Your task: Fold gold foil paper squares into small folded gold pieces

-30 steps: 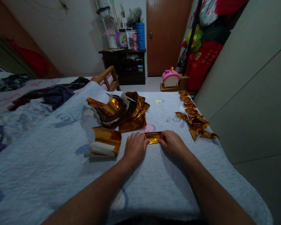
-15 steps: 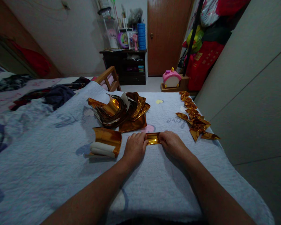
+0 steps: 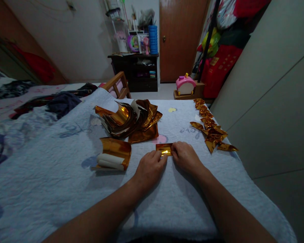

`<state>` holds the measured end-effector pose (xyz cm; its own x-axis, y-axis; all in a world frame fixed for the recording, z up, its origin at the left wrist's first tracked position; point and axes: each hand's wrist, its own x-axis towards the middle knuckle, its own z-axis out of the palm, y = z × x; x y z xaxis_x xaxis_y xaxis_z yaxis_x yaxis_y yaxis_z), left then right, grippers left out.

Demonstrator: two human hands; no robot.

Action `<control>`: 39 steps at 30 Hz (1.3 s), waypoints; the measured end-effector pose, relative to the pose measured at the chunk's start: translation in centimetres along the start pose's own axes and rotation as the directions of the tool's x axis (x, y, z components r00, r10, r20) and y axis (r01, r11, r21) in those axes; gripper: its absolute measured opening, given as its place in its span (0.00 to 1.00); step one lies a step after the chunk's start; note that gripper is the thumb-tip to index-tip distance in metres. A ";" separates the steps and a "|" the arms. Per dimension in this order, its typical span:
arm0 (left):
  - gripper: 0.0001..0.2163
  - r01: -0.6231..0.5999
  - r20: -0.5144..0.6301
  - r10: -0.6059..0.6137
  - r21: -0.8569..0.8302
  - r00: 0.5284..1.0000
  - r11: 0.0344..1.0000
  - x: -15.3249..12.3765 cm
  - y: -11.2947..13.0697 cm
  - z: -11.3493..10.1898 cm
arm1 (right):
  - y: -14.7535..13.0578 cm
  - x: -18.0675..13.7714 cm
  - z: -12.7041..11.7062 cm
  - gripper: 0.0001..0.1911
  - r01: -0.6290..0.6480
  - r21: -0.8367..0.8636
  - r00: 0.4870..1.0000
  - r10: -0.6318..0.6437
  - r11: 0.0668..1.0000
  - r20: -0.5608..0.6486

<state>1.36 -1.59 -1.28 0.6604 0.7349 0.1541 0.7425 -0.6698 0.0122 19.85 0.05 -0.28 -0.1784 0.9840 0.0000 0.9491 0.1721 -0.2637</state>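
A small folded strip of shiny gold foil paper lies flat on the bedspread between my two hands. My right hand is closed on its right end, fingertips bunched together. At the strip's near left edge, my left hand has its curled fingers and thumb on the paper; the left end lies uncovered. To the left sits a curled stack of gold foil sheets with a pale paper backing. Behind it spreads a larger fanned pile of foil sheets. Folded gold foil pieces form a row at the right edge.
The pale blue bedspread covers the surface under my hands. Dark clothes lie at the far left. Beyond the far edge stand a wooden chair, a dark cabinet and a pink toy. A pale panel rises along the right.
My left hand has slid off the strip's left end, toward me and to the right, onto its near edge. My right hand stays almost in place on the right end.
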 end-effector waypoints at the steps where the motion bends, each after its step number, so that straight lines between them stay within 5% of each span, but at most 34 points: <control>1: 0.10 -0.001 -0.007 0.001 -0.006 1.000 1.000 -0.1 0.1 0.0 | -0.2 0.0 0.0 0.08 -0.005 -0.012 1.000 0.005 1.000 -0.005; 24: 0.11 0.035 -0.004 -0.035 0.076 0.999 0.996 -0.6 0.9 -0.2 | -2.7 -0.6 0.2 0.18 -0.109 -0.126 0.992 0.101 0.986 -0.071; 39: 0.08 0.068 -0.082 -0.055 0.158 0.995 0.985 -1.0 0.7 0.0 | 0.4 -0.9 0.0 0.19 -0.089 -0.080 0.995 0.085 0.993 -0.057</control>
<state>1.22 -2.84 -1.40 0.6070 0.7597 0.2335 0.7939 -0.5933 -0.1334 20.42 -0.80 -0.36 -0.0820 0.9961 0.0329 0.9791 0.0867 -0.1841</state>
